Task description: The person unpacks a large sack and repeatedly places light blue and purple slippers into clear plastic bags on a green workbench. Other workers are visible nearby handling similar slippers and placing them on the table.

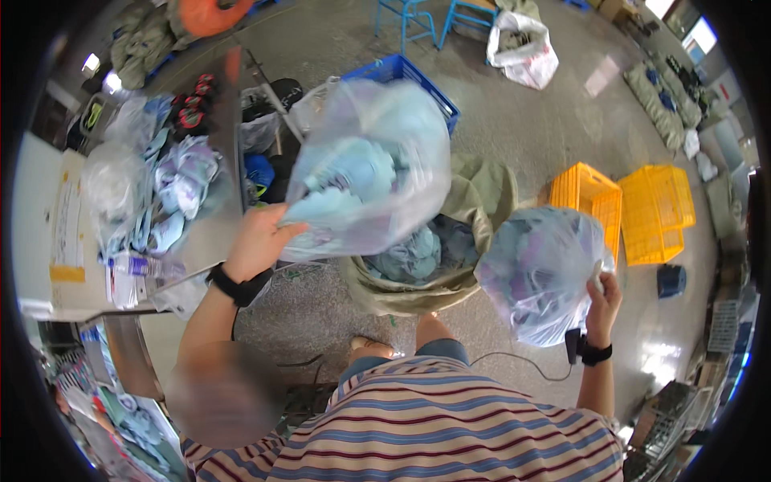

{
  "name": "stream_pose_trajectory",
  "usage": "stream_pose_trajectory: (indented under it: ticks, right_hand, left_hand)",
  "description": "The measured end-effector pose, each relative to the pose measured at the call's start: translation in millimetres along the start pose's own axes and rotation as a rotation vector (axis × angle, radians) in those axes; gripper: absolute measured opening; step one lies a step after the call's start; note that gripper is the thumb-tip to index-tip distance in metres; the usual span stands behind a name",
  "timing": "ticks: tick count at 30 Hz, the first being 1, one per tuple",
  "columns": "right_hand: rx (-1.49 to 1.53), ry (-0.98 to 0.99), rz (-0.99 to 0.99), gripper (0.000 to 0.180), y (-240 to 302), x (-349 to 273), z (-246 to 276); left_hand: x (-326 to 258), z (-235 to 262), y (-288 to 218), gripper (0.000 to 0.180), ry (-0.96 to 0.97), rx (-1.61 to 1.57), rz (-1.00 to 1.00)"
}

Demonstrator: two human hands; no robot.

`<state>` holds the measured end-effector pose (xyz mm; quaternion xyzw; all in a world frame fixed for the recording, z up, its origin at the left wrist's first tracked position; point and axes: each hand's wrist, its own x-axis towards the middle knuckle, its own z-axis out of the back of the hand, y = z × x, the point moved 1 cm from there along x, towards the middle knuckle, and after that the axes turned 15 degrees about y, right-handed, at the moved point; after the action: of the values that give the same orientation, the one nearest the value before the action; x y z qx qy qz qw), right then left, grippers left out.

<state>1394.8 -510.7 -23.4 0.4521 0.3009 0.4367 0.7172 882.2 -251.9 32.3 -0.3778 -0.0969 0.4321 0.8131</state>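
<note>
My left hand is closed on the near left edge of a clear plastic bag with light-blue soft pieces inside. That bag hangs raised at the centre and is slightly smeared by motion. In my right hand, the fingers are wrapped round the gathered end of a second clear plastic bag, filled with blue and purple pieces. Between the two, an open olive-green sack stands on the floor before my feet. More light-blue pieces lie within it; the raised bag hides part of its mouth.
A worktable at left carries bagged blue-purple pieces and a plastic bottle. A blue crate stands beyond the raised bag. Yellow crates stand at right. A cable lies on the floor. A white sack stands farther off.
</note>
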Motion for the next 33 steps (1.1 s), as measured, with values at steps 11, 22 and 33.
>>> stream_pose_trajectory:
  ticks: [11, 22, 33]
  right_hand:
    - [0.767, 0.693, 0.119, 0.016, 342.3, 31.1, -130.4]
    - [0.375, 1.367, 0.874, 0.028, 547.8, -112.6, -393.3]
    - [0.560, 2.107, 0.482, 0.019, 703.0, -300.5, -754.4]
  left_hand:
    - [-382.0, 70.8, -7.2, 0.028, -0.871, -0.208, -0.183]
    - [-633.5, -11.1, 28.9, 0.028, -1.494, -0.351, 0.432]
    - [-780.1, -1.1, 41.0, 0.025, -2.037, -0.380, 0.314]
